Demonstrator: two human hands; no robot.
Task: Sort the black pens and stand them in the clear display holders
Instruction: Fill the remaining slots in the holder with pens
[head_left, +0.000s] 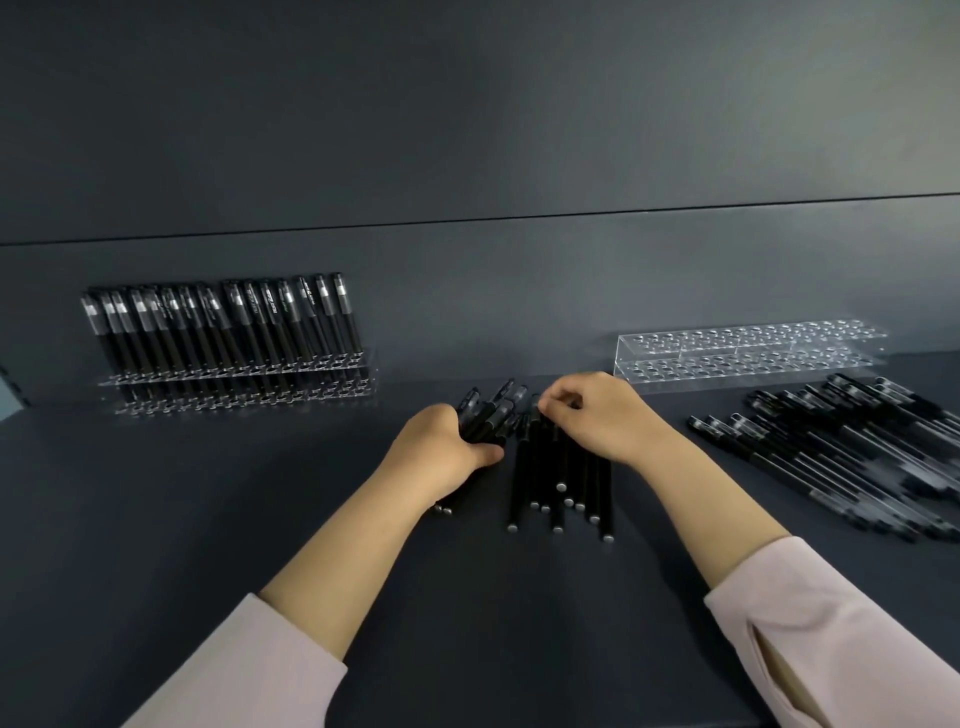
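Observation:
My left hand grips a bundle of several black pens, their caps fanning up and away from me. Just right of it, several loose black pens lie side by side on the dark table, their grey ends toward me. My right hand rests over the far ends of these pens, and its curled fingertips pinch the top of one. At the back left, a clear holder has a row of black pens standing in it. An empty clear holder stands at the back right.
A large heap of black pens lies on the table at the right, running off toward the frame edge. A dark wall panel rises right behind both holders. My pink sleeves fill the lower corners of the view.

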